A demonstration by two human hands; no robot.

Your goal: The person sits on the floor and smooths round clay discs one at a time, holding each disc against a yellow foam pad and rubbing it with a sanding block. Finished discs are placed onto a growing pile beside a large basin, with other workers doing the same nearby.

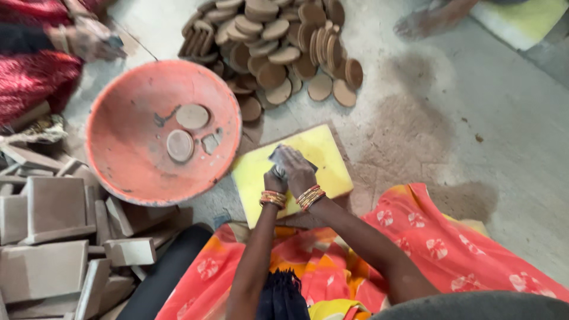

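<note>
My left hand (pixel 274 178) and my right hand (pixel 296 168) are pressed together over a yellow foam pad (pixel 326 160) on the floor. Both close on a small grey sheet, like sanding paper (pixel 278 154), with something hidden under my fingers; what it is I cannot tell. Bangles circle both wrists. An orange plastic basin (pixel 127 160) stands just left of the pad and holds two clay discs (pixel 180 145) and a broken piece.
A heap of brown clay discs (pixel 278 47) lies beyond the pad. Grey clay blocks (pixel 53 237) are stacked at the left. Another person's hand (pixel 89 38) and red cloth are at top left, a foot (pixel 424 21) at top right. Clay dust covers the floor.
</note>
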